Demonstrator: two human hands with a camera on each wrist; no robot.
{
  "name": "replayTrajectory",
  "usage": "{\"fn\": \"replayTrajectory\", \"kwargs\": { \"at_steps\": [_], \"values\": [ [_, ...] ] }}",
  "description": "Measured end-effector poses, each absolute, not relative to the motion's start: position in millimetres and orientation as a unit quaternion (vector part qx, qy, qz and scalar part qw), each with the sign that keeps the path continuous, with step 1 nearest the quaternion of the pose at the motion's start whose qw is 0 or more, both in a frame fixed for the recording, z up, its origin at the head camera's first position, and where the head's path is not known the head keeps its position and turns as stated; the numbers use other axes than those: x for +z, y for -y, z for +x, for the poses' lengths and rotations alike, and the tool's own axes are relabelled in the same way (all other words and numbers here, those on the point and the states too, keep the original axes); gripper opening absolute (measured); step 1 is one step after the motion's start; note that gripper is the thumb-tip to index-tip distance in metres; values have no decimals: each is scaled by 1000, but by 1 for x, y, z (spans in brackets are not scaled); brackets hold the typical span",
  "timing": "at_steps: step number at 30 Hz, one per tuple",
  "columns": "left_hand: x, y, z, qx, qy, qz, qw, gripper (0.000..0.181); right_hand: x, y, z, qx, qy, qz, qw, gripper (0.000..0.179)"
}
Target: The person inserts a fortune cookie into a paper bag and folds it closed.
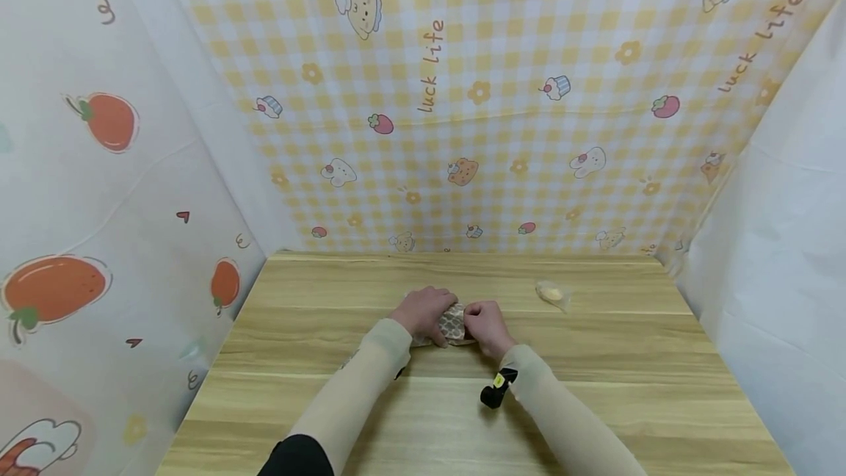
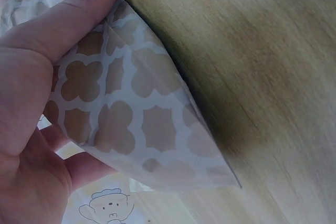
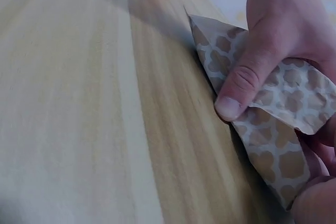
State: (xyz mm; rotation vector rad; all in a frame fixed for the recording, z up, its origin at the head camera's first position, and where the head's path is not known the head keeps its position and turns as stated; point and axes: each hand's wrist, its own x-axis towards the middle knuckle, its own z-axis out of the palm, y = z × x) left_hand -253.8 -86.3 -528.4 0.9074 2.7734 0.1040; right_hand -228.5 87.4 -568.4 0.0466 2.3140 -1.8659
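Wooden table [image 1: 277, 329], with checked cloth [image 1: 449, 145] at twelve o'clock. With the nearer left hand [image 1: 426, 312], grips patterned paper [image 1: 452, 322] lying toward three o'clock on that table, long axis roughly nine-to-three; with right hand [image 1: 487, 325], seems to pinch its three-o'clock end, too hidden for certainty.

A small packet [image 1: 552, 294] lies on the table [image 1: 634, 373].

long cream sleeves [image 1: 573, 421] | black covering [image 1: 297, 458], left arm | black right-wrist device [image 1: 490, 397], yellow label [image 1: 499, 381]
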Motion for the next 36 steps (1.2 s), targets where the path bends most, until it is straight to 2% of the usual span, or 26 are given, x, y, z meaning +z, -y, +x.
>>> {"fn": "replayTrajectory", "kwargs": {
  "at_steps": [7,14,25,36],
  "values": [
    [-526,87,-252,37,-943,310,114,78,-571,-86,-228,-667,-733,6,134,17],
    [-528,87,-253,38,-941,318,110,73,-572,-90,-231,-656,-733,-25,179,24],
    [-526,87,-251,43,-942,316,109,76,-569,-100,-238,-652,-700,-100,275,29],
    [-524,86,-251,54,-941,317,104,74,-570,-102,-242,-640,-698,-146,285,35]
  ]
}}
